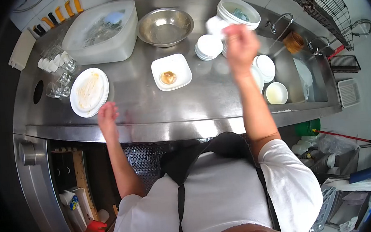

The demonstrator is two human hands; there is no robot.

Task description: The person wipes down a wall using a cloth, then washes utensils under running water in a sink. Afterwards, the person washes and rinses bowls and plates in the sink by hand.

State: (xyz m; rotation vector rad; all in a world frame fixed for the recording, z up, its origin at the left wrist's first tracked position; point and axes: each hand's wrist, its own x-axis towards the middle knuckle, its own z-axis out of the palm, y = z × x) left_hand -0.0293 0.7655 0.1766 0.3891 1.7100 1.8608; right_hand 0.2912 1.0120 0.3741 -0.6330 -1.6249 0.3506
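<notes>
My right hand (242, 46) is raised over the back right of the steel counter, smeared by motion. Its fingers are closed on a small white bowl (215, 25), tilted and blurred. Just left of it stands a stack of small white bowls (209, 45), and a white bucket (252, 19) is behind. My left hand (108, 114) hangs near the counter's front edge with its fingers loosely apart and nothing in them. Close beside it is a stack of oval white plates (89, 93), the top one smeared with orange residue. A square white dish (172, 83) with brown sauce lies mid-counter.
A plastic tub (123, 46) of cutlery and water and a steel basin (166, 39) stand at the back. Glasses (62, 76) crowd the left. More white bowls (276, 93) sit by the sink (320, 81) on the right. A wire rack (322, 0) hangs above.
</notes>
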